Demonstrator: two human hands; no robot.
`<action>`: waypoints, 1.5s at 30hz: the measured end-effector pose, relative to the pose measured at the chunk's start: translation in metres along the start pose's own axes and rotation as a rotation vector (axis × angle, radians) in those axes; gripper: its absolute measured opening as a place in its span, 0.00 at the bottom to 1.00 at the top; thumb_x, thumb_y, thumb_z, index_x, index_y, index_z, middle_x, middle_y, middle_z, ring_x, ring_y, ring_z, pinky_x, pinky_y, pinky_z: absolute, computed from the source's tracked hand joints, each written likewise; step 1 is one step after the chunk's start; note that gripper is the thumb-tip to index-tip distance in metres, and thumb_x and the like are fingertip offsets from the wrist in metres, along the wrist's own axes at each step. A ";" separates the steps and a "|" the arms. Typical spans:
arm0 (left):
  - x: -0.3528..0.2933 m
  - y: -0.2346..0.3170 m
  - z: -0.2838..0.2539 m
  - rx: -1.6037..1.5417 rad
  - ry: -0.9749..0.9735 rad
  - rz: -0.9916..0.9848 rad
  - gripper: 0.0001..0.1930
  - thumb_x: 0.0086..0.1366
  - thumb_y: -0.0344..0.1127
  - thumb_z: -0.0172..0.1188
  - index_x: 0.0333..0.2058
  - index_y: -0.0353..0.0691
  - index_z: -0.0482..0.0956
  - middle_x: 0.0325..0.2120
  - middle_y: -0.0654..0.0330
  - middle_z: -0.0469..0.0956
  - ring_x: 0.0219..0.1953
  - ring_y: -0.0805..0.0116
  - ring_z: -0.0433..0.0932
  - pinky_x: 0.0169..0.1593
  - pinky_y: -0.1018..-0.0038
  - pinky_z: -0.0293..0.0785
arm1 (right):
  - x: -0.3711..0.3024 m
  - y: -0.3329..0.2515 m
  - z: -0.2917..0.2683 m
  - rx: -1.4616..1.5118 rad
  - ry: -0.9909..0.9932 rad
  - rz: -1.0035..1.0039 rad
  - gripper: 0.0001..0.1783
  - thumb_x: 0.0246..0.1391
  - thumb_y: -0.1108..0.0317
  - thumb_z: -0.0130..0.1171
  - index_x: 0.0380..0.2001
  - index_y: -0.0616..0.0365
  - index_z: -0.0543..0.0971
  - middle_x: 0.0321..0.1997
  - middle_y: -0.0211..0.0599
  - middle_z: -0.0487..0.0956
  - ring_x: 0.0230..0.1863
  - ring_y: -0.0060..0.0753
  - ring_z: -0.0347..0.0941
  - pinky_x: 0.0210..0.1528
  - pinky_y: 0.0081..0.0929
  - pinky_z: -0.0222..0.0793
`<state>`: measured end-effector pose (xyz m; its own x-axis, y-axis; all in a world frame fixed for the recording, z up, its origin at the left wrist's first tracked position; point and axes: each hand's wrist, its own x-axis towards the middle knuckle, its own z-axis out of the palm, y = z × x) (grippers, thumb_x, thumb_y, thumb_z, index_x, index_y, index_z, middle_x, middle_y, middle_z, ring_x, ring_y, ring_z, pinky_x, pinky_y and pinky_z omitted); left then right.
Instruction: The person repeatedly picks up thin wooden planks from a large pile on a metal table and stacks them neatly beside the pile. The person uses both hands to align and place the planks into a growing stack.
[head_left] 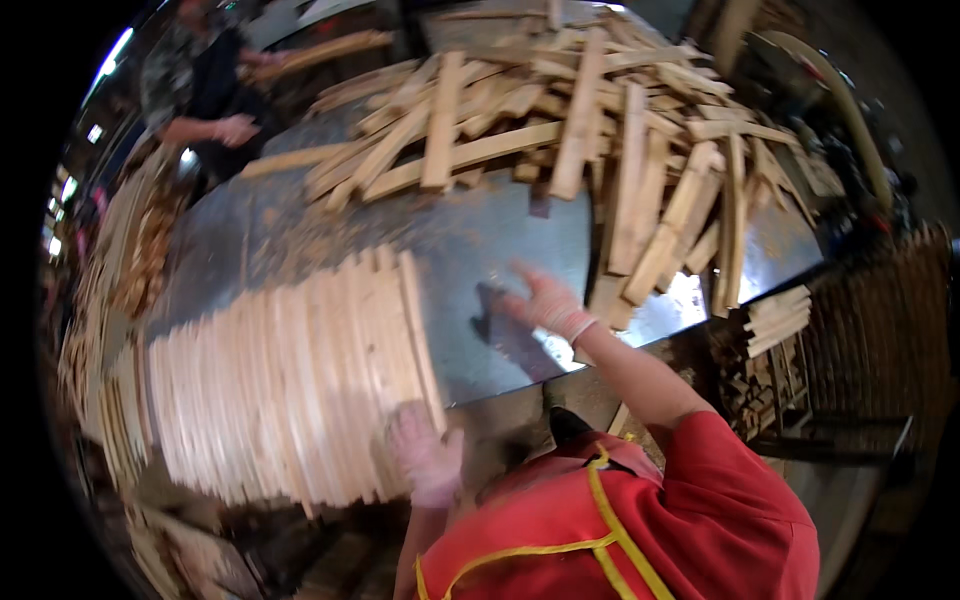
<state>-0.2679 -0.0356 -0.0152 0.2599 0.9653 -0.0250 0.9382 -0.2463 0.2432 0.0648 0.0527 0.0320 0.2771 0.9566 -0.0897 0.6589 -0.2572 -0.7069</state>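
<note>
Left hand (428,462) flat against stacked slats (290,385), right hand (548,303) outstretched, fingers spread

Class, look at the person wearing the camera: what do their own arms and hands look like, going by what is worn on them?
Both the left hand and the right hand wear thin, pale pinkish-white gloves ending at the wrist, blurred by motion. The forearms are uncovered. The right arm has a short red sleeve reaching about the elbow. The red top carries yellow piping across its front.
</note>
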 end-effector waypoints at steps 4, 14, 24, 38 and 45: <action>0.014 0.046 -0.010 0.019 -0.030 0.174 0.46 0.58 0.54 0.70 0.71 0.38 0.66 0.70 0.47 0.64 0.71 0.42 0.61 0.75 0.46 0.53 | 0.025 0.152 -0.140 -0.592 0.886 0.255 0.35 0.42 0.53 0.76 0.50 0.61 0.77 0.52 0.55 0.79 0.60 0.57 0.74 0.59 0.45 0.74; 0.077 0.186 0.025 -0.449 -0.382 0.392 0.46 0.63 0.56 0.69 0.73 0.37 0.62 0.66 0.40 0.70 0.66 0.39 0.69 0.70 0.52 0.64 | -0.076 0.142 -0.076 0.582 0.310 0.445 0.56 0.52 0.56 0.71 0.78 0.58 0.53 0.71 0.61 0.70 0.73 0.52 0.68 0.72 0.37 0.66; 0.093 0.195 0.041 -0.742 -0.631 -0.138 0.22 0.65 0.46 0.65 0.48 0.33 0.81 0.42 0.44 0.85 0.45 0.49 0.84 0.50 0.58 0.77 | 0.092 0.306 -0.173 1.041 0.537 0.431 0.25 0.61 0.64 0.63 0.58 0.65 0.77 0.36 0.34 0.83 0.33 0.28 0.75 0.36 0.30 0.72; 0.044 0.046 0.005 0.170 0.039 -0.099 0.35 0.61 0.49 0.66 0.65 0.43 0.72 0.64 0.52 0.69 0.68 0.48 0.65 0.70 0.48 0.61 | 0.031 0.177 -0.049 1.540 -0.217 0.360 0.32 0.55 0.56 0.76 0.59 0.60 0.79 0.56 0.39 0.84 0.56 0.41 0.81 0.65 0.42 0.77; -0.065 -0.031 0.009 -0.110 0.241 -0.385 0.41 0.62 0.50 0.68 0.70 0.38 0.67 0.67 0.48 0.67 0.73 0.47 0.61 0.76 0.51 0.56 | 0.020 0.064 0.106 0.642 -0.295 0.380 0.14 0.63 0.71 0.60 0.50 0.63 0.81 0.41 0.36 0.84 0.39 0.33 0.82 0.42 0.33 0.80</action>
<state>-0.3120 -0.0911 -0.0300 -0.1751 0.9805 0.0895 0.9227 0.1317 0.3623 0.0383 0.0699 -0.0899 0.1461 0.8391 -0.5241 0.0003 -0.5298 -0.8481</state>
